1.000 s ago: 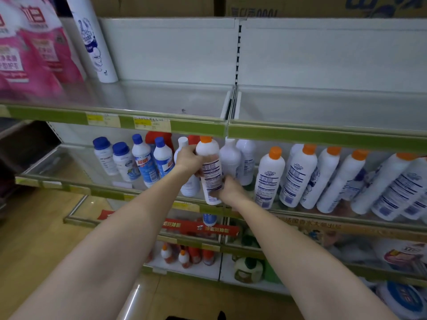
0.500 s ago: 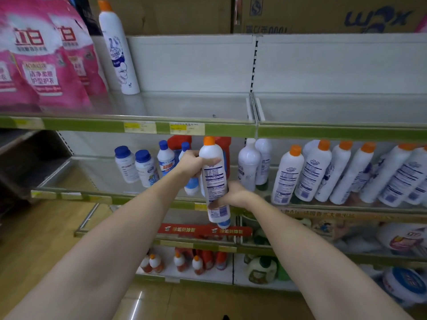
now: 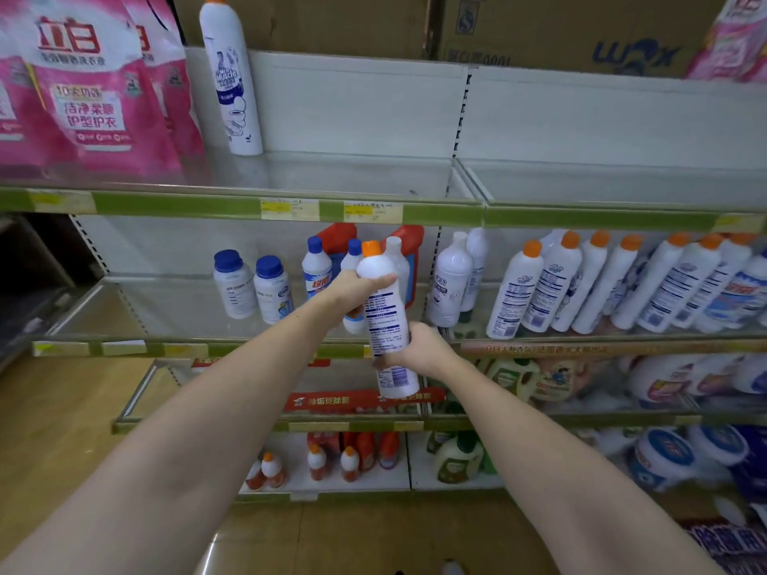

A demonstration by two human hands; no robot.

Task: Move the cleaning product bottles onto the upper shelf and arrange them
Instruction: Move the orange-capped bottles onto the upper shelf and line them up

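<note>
A white bottle with an orange cap stands upright in the air in front of the middle shelf. My left hand grips its shoulder just under the cap. My right hand grips it lower down. A white labelled end sticks out beneath my right hand; I cannot tell whether it belongs to the same bottle. The upper shelf holds one tall white spray bottle at its left. More orange-capped white bottles lean in a row on the middle shelf at the right.
Pink detergent bags fill the upper shelf's far left. Blue-capped bottles and red bottles stand on the middle shelf behind my hands. Cardboard boxes sit on top. Lower shelves hold small orange bottles and tubs.
Both hands have drawn the orange-capped bottle out of the middle shelf towards me. My view has tilted up, showing more of the upper shelf.
</note>
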